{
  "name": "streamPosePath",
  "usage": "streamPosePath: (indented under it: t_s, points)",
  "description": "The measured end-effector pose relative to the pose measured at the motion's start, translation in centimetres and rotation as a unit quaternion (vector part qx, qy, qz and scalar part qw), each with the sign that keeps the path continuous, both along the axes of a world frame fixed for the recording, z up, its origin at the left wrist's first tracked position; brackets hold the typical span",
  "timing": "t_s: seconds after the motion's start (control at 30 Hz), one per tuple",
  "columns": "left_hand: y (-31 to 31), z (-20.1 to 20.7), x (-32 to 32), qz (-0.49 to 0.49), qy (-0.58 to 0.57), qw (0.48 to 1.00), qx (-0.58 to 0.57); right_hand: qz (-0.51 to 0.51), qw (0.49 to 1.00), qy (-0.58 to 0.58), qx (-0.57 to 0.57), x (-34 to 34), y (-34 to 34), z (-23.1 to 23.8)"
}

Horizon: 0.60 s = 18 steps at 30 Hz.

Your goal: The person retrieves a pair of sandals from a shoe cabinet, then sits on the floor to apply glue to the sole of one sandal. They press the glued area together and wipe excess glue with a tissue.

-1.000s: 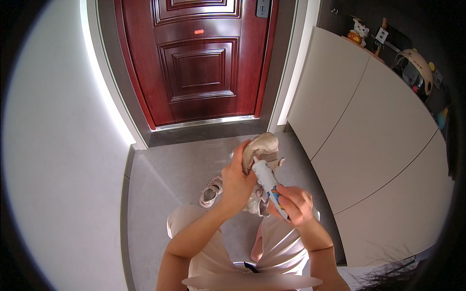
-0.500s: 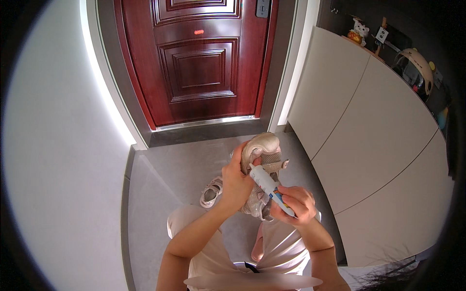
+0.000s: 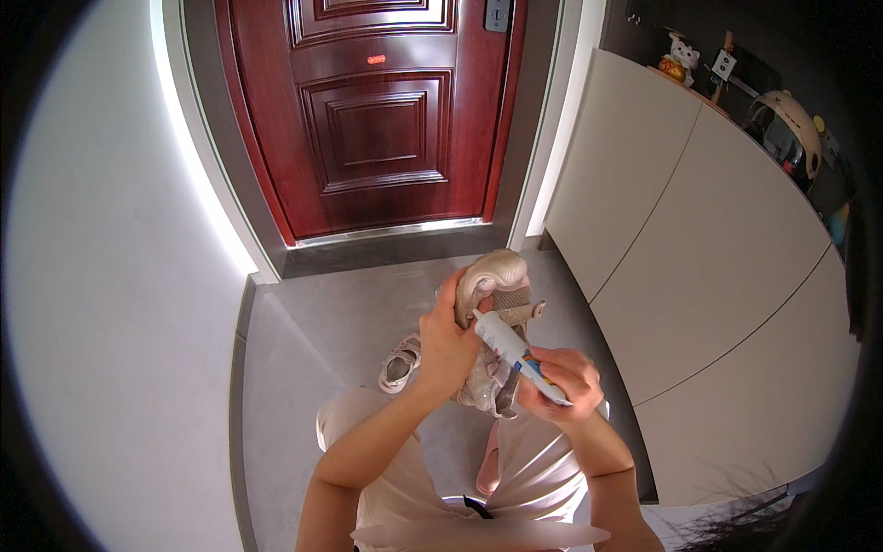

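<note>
A beige shoe (image 3: 499, 269) with a mesh upper and a loose strap hangs over my knees. My left hand (image 3: 448, 345) grips its left side, fingers wrapped round the edge. In my right hand (image 3: 563, 385) is a white squeeze tube (image 3: 501, 336) with blue and orange print, held by its lower end. The tube slants up and left, its narrow nozzle at the shoe's opening near my left thumb. Whether the nozzle touches the shoe, I cannot tell. Another light shoe (image 3: 400, 364) with straps lies on the floor left of my left wrist.
Grey tiled floor (image 3: 313, 340) surrounds my legs. Ahead stands a dark red panelled door (image 3: 377, 138). A pale cabinet (image 3: 717, 258) runs along the right, carrying a cat figurine (image 3: 679, 60) and a beige helmet (image 3: 789, 133). A white wall (image 3: 120, 322) borders the left. Below is a pink slipper (image 3: 488, 465).
My right hand has turned slightly and shifted a little to the right on the tube. The left hand and the shoe stay almost in place.
</note>
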<state>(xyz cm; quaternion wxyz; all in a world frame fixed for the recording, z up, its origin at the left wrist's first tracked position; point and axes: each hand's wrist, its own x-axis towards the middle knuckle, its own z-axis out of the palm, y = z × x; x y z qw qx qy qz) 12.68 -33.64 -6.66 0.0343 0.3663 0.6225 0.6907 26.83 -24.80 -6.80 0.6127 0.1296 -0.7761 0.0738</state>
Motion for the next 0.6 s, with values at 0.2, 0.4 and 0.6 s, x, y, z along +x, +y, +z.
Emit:
streamPosePath:
  t_s: [0.2,0.4,0.6]
  points:
    - [0.8,-1.5,-1.3,-0.023,-0.027,0.999,-0.012,0.081,0.909,0.136,-0.385,-0.7,1.7,-0.3]
    - [1.3,-2.5,-2.2,-0.184,-0.279,0.942,0.036,0.32,0.737,0.063,-0.592,-0.6,3.9,0.6]
    - [1.4,-3.5,-2.8,-0.263,-0.36,0.895,0.003,0.394,0.655,-0.027,-0.644,-1.3,3.6,0.7]
